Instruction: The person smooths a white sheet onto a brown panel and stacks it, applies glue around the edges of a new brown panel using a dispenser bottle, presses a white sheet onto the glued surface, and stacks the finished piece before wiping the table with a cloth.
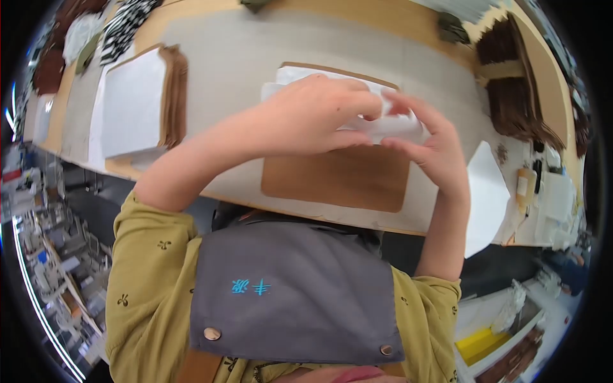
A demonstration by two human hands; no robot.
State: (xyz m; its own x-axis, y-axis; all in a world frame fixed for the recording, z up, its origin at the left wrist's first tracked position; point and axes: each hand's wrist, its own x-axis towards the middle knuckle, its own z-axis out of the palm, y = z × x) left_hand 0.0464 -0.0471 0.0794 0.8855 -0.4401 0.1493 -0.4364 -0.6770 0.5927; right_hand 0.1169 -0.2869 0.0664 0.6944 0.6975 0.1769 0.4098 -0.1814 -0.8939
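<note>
A brown board (335, 180) with rounded corners lies on the worktable, its upper part covered by white sheets (290, 75). Over the sheets is my left hand (313, 115), palm down, fingers bent, with a gap between thumb and forefinger. Facing it from the right, my right hand (437, 143) curves in a C, its thumb and slightly blurred fingers apart. White sheet shows between the two hands. Nothing is visibly gripped in either, though the left hand's other fingers are partly hidden.
Brown pieces topped by a white sheet (133, 105) are stacked at the left. Dark brown bundles (511, 89) stand at the back right. A loose white sheet (486, 198) and a small bottle (525, 187) lie at the right. Striped cloth (124, 29) is at the upper left.
</note>
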